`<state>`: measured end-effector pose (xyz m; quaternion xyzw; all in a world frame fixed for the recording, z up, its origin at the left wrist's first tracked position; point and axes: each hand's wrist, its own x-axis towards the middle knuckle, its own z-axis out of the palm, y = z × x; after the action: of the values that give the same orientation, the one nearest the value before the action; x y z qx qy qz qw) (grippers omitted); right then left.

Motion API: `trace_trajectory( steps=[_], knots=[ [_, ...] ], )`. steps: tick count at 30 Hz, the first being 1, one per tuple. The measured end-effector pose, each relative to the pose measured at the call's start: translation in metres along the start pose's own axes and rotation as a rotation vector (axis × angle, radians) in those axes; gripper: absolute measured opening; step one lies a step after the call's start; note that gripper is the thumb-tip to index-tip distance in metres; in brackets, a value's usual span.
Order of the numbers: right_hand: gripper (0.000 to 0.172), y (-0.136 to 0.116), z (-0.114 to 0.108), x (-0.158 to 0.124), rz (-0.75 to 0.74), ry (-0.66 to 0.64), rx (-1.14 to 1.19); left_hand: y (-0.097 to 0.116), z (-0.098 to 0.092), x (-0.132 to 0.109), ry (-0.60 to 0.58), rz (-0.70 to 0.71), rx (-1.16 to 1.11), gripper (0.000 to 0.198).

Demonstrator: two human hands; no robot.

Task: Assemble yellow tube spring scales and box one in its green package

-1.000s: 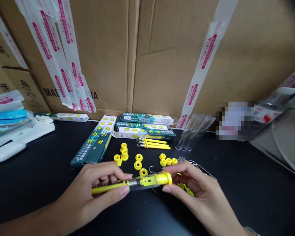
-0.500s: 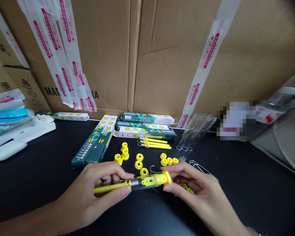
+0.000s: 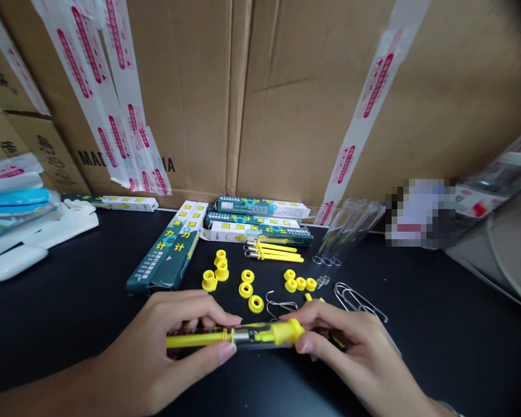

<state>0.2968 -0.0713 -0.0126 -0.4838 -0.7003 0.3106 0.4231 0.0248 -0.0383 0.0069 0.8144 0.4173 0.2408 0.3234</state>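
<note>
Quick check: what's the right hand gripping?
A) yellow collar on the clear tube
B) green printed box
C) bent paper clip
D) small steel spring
A: the right hand has its fingers on the yellow collar at one end of the clear plastic tube, and the left hand holds the tube's other end.

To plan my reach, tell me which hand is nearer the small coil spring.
Right. The right hand sits just below the coil spring; the left hand lies far left.

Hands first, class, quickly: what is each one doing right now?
Left hand: closed, holding the clear tube of a spring scale at its yellow rod end.
Right hand: closed, holding the same tube at its yellow cap.
</note>
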Motion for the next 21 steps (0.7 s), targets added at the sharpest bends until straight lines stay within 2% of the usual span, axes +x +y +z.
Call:
trace_trajectory(
  steps=[4,9,16,21],
  knots=[
    [0.015,-0.002,0.001,0.002,-0.014,-0.006,-0.031,-0.002,-0.001,-0.001,-0.009,0.015,0.024,0.014],
    [0.017,0.003,0.0,-0.001,0.051,-0.067,-0.016,-0.005,-0.004,0.004,-0.064,0.047,0.036,0.017],
    [0.022,0.007,0.006,-0.005,0.104,-0.044,0.06,0.0,-0.002,0.005,-0.066,-0.051,-0.026,0.018],
    [0.023,0.003,0.011,-0.005,0.13,-0.024,0.135,0.003,-0.001,0.006,-0.079,-0.068,-0.05,0.022]
  ],
)
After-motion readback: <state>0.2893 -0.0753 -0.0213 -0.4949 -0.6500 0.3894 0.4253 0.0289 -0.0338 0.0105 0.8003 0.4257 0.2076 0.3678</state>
